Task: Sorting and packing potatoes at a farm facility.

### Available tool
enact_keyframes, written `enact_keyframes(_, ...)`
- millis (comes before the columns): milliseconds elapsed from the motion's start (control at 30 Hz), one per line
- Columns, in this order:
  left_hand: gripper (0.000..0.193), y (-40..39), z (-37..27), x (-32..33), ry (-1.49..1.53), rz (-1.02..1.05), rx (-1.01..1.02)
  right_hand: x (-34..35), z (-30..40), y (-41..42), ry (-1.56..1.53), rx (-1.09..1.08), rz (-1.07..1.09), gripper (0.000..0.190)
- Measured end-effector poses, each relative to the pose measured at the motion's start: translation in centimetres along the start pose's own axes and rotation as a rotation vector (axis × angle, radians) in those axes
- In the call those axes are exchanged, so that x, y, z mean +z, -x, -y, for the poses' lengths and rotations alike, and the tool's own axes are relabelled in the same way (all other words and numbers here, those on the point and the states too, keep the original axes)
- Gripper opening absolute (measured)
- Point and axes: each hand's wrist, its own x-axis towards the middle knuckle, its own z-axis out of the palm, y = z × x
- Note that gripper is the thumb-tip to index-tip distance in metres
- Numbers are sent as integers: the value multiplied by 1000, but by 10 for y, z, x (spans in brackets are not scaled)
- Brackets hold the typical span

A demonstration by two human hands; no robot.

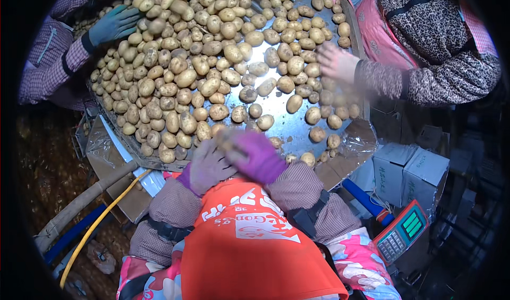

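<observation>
Many potatoes (187, 77) lie heaped on a metal sorting table (285, 105), thickest at the left and back. My left hand (211, 166), in a grey and purple work glove, is at the near edge of the table, close against my body. Right beside it, my right hand (257, 154), in a purple glove, is blurred by motion. Something brownish, perhaps a potato, shows between the two hands; the blur hides how it is held. Loose potatoes lie just beyond my hands.
A co-worker's gloved hand (115, 25) touches the heap at the left; another co-worker's hand (336, 63) is over potatoes at the right. Cardboard boxes (392, 172) and a digital scale display (402, 232) stand at the lower right. A yellow hose (99, 220) runs lower left.
</observation>
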Motion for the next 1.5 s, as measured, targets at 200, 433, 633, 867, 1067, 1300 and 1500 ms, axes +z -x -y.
enact_keyframes(200,45,30,-17,-59,-174,-88,56,-106,-69,7,506,249,-385,21)
enact_keyframes(433,41,148,-72,-199,63,-137,195,-143,-196,-27,789,636,-283,58)
enact_keyframes(633,36,220,-96,-399,-143,-820,893,-64,-83,0,871,20,-251,46)
enact_keyframes(867,32,182,-63,-176,-188,-465,160,-134,-78,84,615,363,-252,28)
enact_keyframes(1067,40,90,-61,-88,-744,-170,95,-144,-151,-16,549,469,-349,39)
enact_keyframes(1300,43,42,-39,-44,-579,-146,-30,-94,-73,10,980,541,83,65)
enact_keyframes(1500,49,16,-19,-14,-633,-101,-196,-92,-89,3,260,637,-134,43)
